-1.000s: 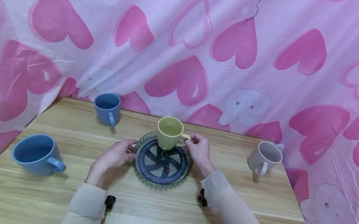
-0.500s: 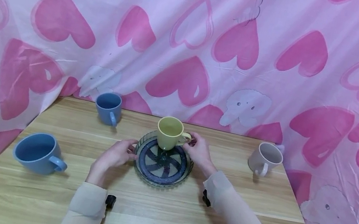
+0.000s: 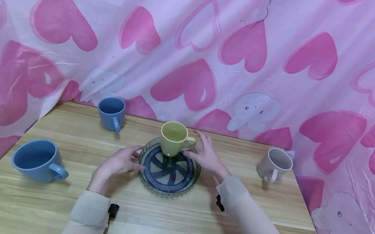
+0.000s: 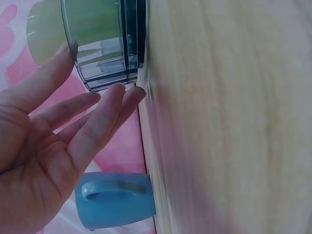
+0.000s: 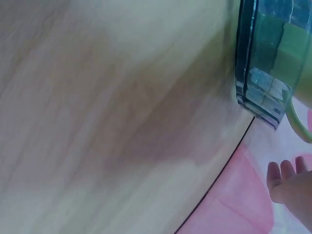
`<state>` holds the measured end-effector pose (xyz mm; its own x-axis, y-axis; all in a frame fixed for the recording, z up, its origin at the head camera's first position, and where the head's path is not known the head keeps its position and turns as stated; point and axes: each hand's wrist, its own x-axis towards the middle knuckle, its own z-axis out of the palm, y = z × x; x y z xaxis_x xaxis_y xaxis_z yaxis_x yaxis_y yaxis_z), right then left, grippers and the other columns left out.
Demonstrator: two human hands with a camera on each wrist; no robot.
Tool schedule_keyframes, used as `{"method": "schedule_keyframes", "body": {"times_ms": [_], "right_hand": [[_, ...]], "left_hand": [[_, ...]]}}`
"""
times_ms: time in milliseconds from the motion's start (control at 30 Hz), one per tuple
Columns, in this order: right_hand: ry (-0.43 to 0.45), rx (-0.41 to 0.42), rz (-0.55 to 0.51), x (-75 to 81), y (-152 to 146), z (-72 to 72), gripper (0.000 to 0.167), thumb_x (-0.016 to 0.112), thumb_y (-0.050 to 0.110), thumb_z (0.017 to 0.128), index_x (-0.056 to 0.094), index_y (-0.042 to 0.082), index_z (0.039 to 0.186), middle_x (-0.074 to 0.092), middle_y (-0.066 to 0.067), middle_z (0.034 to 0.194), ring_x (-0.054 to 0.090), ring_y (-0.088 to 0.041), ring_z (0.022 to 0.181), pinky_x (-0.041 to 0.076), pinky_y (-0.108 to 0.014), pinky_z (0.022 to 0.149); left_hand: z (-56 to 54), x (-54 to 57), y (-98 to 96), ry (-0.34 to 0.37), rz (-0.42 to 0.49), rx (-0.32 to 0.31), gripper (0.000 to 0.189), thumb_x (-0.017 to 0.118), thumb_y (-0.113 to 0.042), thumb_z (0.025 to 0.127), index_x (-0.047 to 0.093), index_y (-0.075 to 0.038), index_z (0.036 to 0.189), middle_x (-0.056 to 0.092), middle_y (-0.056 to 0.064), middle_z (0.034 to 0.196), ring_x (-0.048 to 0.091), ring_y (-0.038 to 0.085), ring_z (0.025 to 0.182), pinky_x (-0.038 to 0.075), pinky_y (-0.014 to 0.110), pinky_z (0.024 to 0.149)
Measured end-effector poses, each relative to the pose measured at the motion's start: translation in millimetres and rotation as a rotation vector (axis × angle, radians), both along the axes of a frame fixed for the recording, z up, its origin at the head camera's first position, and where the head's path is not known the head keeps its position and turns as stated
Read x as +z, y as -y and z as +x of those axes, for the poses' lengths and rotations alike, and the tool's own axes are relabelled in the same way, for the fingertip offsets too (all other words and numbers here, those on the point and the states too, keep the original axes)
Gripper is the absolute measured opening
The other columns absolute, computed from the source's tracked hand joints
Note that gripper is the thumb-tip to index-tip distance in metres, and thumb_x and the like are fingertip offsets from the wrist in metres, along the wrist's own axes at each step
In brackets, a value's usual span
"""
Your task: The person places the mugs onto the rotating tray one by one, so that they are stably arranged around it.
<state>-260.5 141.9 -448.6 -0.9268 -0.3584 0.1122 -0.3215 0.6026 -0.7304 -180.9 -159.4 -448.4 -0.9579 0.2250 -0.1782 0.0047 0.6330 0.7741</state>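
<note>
A yellow mug (image 3: pixel 171 143) stands upright in a round, clear glass dish (image 3: pixel 165 190) with a dark swirl pattern, near its back side. The mug's handle points right. My left hand (image 3: pixel 121 160) is at the dish's left side. In the left wrist view its thumb (image 4: pixel 61 61) touches the rim and the other fingers extend along the outer wall. My right hand (image 3: pixel 208 155) is just right of the mug handle, thumb and fingers spread apart. The right wrist view shows the fingers (image 5: pixel 287 170) below the mug handle (image 5: pixel 296 119), holding nothing.
At the left stand a wide blue cup (image 3: pixel 37 166) and, farther back, a smaller blue mug (image 3: pixel 111 116). A pale grey-pink mug (image 3: pixel 270 168) is at the right. The wooden table (image 3: pixel 154 227) ends at a pink heart-patterned curtain (image 3: pixel 201 32).
My right hand has let go of the yellow mug's handle and its fingers have spread. The mug sits slightly farther left. My left hand stays at the dish.
</note>
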Motion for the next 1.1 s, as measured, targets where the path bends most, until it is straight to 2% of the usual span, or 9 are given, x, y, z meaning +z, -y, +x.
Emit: {"method": "schedule_keyframes", "body": {"times_ms": [200,367,500,633,733,900,1100], "right_hand": [[0.008,0.020,0.008,11.6,-9,4.3,0.095,0.084,0.037,0.077,0.027,0.027,0.154,0.023,-0.014,0.153,0.032,-0.033,0.135,0.030,-0.060,0.108],[-0.005,0.036,0.032,19.3,-24,12.3,0.096,0.082,0.042,0.078,0.026,0.028,0.154,0.022,-0.015,0.154,0.028,-0.033,0.139,0.030,-0.062,0.107],[-0.008,0.045,0.028,21.1,-38,22.4,0.092,0.082,0.035,0.080,0.028,0.028,0.154,0.023,-0.015,0.153,0.032,-0.034,0.136,0.032,-0.063,0.106],[-0.030,0.070,0.017,23.5,-52,32.8,0.090,0.082,0.028,0.081,0.029,0.023,0.154,0.022,-0.015,0.153,0.030,-0.036,0.137,0.029,-0.063,0.107],[-0.057,0.072,0.027,25.0,-61,40.6,0.087,0.082,0.029,0.081,0.032,0.021,0.152,0.023,-0.015,0.153,0.028,-0.036,0.138,0.029,-0.063,0.108],[-0.078,0.038,0.026,25.9,-76,56.7,0.075,0.079,0.032,0.083,0.042,0.016,0.146,0.030,-0.013,0.149,0.032,-0.034,0.137,0.030,-0.060,0.108],[-0.099,-0.019,-0.044,15.0,-93,77.3,0.063,0.078,0.022,0.086,0.049,0.008,0.139,0.037,-0.016,0.144,0.037,-0.033,0.133,0.035,-0.056,0.106]], "left_hand": [[-0.7,-1.1,-1.3,0.021,-0.006,-0.004,0.085,0.080,-0.013,0.081,0.033,-0.004,0.151,0.058,0.023,0.125,0.057,0.035,0.112,0.044,0.053,0.099],[0.5,-0.9,-2.9,0.036,-0.005,-0.012,0.088,0.081,-0.015,0.081,0.032,-0.007,0.153,0.059,0.022,0.123,0.057,0.034,0.111,0.044,0.054,0.099],[2.0,-0.6,-3.4,0.040,0.007,-0.021,0.088,0.081,-0.014,0.081,0.031,-0.007,0.153,0.059,0.022,0.122,0.057,0.035,0.110,0.044,0.054,0.098],[3.1,0.3,-2.1,0.054,0.002,-0.014,0.091,0.082,-0.015,0.080,0.029,-0.009,0.154,0.059,0.021,0.121,0.057,0.032,0.107,0.045,0.053,0.097],[3.7,1.0,-0.7,0.058,0.005,-0.021,0.093,0.082,-0.015,0.080,0.027,-0.008,0.154,0.058,0.023,0.125,0.056,0.035,0.112,0.044,0.054,0.098],[4.7,1.6,-1.1,0.065,0.055,-0.035,0.092,0.081,-0.011,0.080,0.026,-0.007,0.155,0.055,0.025,0.131,0.053,0.038,0.119,0.042,0.055,0.101],[4.9,-0.6,-5.5,0.062,0.095,-0.053,0.095,0.081,-0.009,0.079,0.023,-0.002,0.154,0.053,0.028,0.133,0.053,0.040,0.119,0.044,0.052,0.100]]}}
